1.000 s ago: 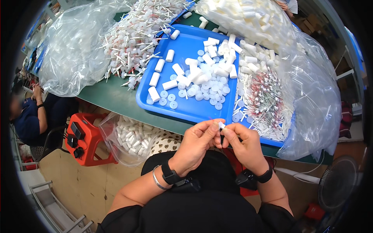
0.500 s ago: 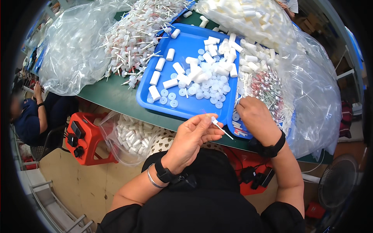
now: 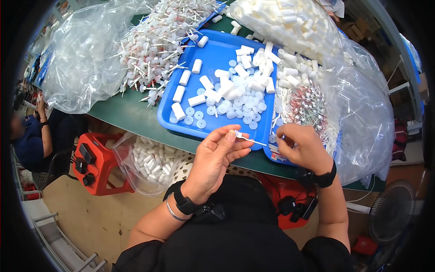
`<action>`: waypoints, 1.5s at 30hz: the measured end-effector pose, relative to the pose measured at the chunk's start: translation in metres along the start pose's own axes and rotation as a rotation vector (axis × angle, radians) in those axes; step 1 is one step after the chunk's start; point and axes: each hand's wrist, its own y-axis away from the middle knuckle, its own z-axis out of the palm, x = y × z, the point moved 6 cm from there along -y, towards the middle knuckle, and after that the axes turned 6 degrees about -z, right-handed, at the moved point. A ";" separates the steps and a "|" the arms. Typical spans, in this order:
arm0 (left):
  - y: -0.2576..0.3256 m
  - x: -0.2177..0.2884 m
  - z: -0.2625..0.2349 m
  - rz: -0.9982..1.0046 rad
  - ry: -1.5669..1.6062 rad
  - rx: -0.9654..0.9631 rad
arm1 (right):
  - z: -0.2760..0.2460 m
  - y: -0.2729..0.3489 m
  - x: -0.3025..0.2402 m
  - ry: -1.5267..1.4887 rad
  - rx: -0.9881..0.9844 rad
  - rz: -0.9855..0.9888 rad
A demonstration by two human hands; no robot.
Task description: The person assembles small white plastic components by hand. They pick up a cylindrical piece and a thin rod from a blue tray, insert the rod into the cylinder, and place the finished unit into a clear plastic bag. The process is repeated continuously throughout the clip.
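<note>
My left hand [image 3: 216,152] pinches a small white piece with a thin white stick [image 3: 251,141] between thumb and forefinger, its other fingers spread loosely. The stick points right, toward my right hand [image 3: 304,147], whose fingers are curled together over the small blue tray [image 3: 277,157]. Whatever those fingertips hold is too small or hidden to make out. Just beyond my hands lies a large blue tray [image 3: 181,128] with white foam-like cylinders [image 3: 178,111] and translucent discs [image 3: 198,115]. Beside my right hand are piled thin pins with red and silvery parts [image 3: 309,105].
A heap of white stick pieces with discs [image 3: 149,54] covers the table's [image 3: 122,111] far left. Transparent plastic bags [image 3: 81,59] lie at both sides; one bag of cylinders [image 3: 290,20] sits at the back. A red stool [image 3: 102,156] and a seated person [image 3: 34,136] are at left.
My right hand has come up out of the pin pile, toward the stick's tip. My left hand has shifted slightly left and up, turning the stick nearer to level.
</note>
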 end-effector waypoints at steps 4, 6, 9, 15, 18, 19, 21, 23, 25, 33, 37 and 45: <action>-0.002 0.000 0.005 0.021 0.019 0.000 | 0.003 0.011 -0.012 -0.102 0.072 0.014; -0.004 -0.002 0.007 0.016 0.026 -0.006 | 0.002 0.013 -0.017 -0.092 0.113 -0.013; -0.006 -0.005 0.009 0.007 0.035 -0.014 | 0.001 0.014 -0.020 -0.063 0.129 -0.030; -0.005 -0.013 0.012 -0.005 -0.047 -0.061 | 0.010 0.012 -0.022 -0.034 0.167 -0.093; -0.003 -0.015 0.020 -0.012 -0.107 -0.129 | 0.031 0.017 -0.006 -0.673 0.048 0.453; -0.003 -0.015 0.019 -0.006 -0.121 -0.136 | 0.035 0.016 -0.005 -0.801 0.009 0.497; -0.005 -0.015 0.017 0.012 -0.151 -0.154 | 0.040 0.013 -0.002 -1.054 -0.070 0.579; -0.004 -0.011 0.013 0.017 -0.150 -0.132 | 0.037 0.007 -0.012 -0.753 -0.067 0.529; -0.003 -0.006 0.007 0.031 -0.154 -0.085 | 0.032 -0.007 -0.027 -0.435 -0.162 0.299; 0.000 -0.004 0.005 -0.020 -0.076 -0.049 | -0.003 -0.087 0.049 0.466 0.107 0.196; -0.001 -0.001 -0.002 -0.008 -0.072 -0.065 | 0.010 -0.087 0.074 0.588 0.082 0.199; 0.001 0.024 0.005 0.159 -0.141 -0.139 | 0.001 -0.041 -0.009 -0.048 0.039 0.127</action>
